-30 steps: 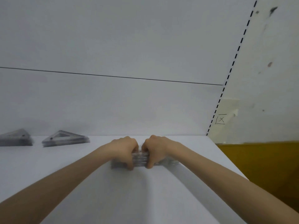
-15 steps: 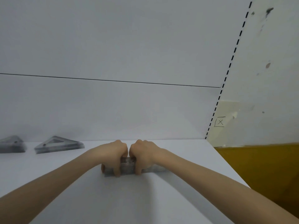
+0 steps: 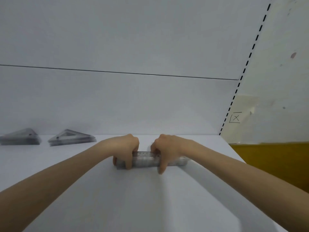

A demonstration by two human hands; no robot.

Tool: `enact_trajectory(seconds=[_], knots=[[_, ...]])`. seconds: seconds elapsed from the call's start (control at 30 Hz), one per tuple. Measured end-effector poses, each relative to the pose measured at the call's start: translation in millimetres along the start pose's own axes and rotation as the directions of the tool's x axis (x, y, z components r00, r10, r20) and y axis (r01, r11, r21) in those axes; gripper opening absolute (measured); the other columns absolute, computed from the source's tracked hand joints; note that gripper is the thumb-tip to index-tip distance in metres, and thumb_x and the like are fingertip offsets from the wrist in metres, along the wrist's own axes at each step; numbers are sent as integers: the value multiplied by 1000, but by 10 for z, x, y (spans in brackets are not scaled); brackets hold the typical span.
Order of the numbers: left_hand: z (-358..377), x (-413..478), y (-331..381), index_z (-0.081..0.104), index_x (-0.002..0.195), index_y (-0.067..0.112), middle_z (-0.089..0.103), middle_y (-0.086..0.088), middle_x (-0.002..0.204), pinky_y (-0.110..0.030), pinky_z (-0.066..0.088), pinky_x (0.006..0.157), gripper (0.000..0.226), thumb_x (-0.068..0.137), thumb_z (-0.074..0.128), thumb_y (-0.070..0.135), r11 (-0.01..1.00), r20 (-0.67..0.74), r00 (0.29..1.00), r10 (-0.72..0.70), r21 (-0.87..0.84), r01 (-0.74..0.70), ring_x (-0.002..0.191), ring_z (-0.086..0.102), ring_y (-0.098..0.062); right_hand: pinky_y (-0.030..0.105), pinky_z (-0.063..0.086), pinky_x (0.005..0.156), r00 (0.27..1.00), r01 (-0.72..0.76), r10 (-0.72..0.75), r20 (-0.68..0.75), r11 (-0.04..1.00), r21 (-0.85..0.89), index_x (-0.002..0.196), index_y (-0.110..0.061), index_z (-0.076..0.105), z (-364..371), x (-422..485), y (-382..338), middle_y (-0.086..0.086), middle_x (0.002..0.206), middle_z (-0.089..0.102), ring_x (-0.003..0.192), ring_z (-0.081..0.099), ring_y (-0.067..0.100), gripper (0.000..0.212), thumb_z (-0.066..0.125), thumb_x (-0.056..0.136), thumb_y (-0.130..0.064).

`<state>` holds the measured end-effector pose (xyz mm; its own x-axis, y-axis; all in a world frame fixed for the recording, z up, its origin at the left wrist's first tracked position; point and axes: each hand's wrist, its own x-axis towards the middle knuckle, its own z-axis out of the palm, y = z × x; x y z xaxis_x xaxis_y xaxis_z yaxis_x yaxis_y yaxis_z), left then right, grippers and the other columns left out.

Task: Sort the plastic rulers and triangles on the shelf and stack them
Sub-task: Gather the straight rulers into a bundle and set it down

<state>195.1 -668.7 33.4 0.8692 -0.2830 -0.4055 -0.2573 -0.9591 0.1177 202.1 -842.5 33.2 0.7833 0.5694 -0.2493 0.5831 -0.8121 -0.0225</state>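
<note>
ruler stack point(image 3: 147, 160) clear plastic, long axis left-right on white shelf point(image 3: 150, 198) | left hand point(image 3: 124, 148), right hand point(image 3: 167, 148) grips clamped on it | two triangle stacks point(image 3: 71, 138) far left

The white shelf point(image 3: 150, 206) in front of me carries a bundle of clear rulers point(image 3: 145, 159) lying crosswise at its middle. Out at ten o'clock, by the back panel, sit two separate piles: the left triangle stack point(image 3: 20, 138) and the right triangle stack point(image 3: 71, 138).

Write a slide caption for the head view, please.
Left hand and right hand hold a ruler stack on the white shelf; two triangle stacks lie farther left.
</note>
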Motion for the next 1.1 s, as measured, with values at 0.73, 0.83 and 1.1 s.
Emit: enact_trajectory(seconds=[0.73, 0.83, 1.1], knots=[[-6, -46, 47, 58, 67, 8, 50, -1, 70, -36, 55, 52, 26, 62, 84, 8, 998, 21, 1000, -20, -62, 22, 69, 69, -41, 25, 32, 49, 990, -133, 134, 40, 991, -15, 76, -9, 64, 80, -344, 595, -3, 60, 47, 59, 44, 13, 24, 79, 65, -22], [-4, -54, 44, 55, 65, 10, 50, -2, 71, -39, 58, 55, 30, 61, 85, 9, 997, 14, 1000, -27, -69, 28, 70, 69, -41, 25, 38, 56, 989, -144, 141, 47, 989, 47, 83, -13, 65, 47, -326, 620, -5, 65, 51, 69, 50, 16, 27, 81, 64, -24], [80, -100, -44, 58, 95, 15, 49, -4, 95, -36, 59, 55, 40, 63, 78, 0, 981, -23, 998, -63, -183, 58, 63, 66, -30, 18, 46, 76, 958, -284, 265, 110, 928, 241, 117, -17, 61, 84, -599, 843, -15, 85, 71, 91, 64, 8, 50, 77, 69, -16]])
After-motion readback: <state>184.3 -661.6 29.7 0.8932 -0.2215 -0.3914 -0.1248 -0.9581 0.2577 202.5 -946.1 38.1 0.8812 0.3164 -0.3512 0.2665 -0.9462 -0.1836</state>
